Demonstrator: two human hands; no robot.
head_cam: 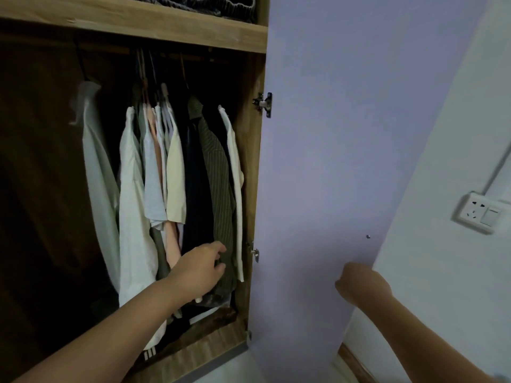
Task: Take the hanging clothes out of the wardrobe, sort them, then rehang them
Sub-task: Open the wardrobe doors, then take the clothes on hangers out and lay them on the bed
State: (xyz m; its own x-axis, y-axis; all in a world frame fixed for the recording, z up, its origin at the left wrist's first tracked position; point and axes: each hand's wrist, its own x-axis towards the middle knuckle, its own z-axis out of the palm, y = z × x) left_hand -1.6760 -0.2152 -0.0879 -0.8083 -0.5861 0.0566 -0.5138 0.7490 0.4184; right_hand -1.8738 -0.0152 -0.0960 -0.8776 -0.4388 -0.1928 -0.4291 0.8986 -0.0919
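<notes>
Inside the wardrobe, left hand fingers loosely curled, touching the striped olive shirt; white garment just beyond. Right hand clenched around the door edge.

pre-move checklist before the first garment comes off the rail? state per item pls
1. Door open, clear of the clothes: ok.
2. Right hand at the door's edge, holding it: cannot tell, fingers are hidden.
3. Left hand on a garment: ok, fingers on the lower part of the striped shirt.
4. Hand on a hanger, ready to unhook: not ok, left hand is low, hanger hooks are far above it.
5. Rail visible for unhooking: cannot tell, too dark under the shelf.
6. Room to slide garments apart: ok, gap between the lone white shirt and the packed group.
</notes>
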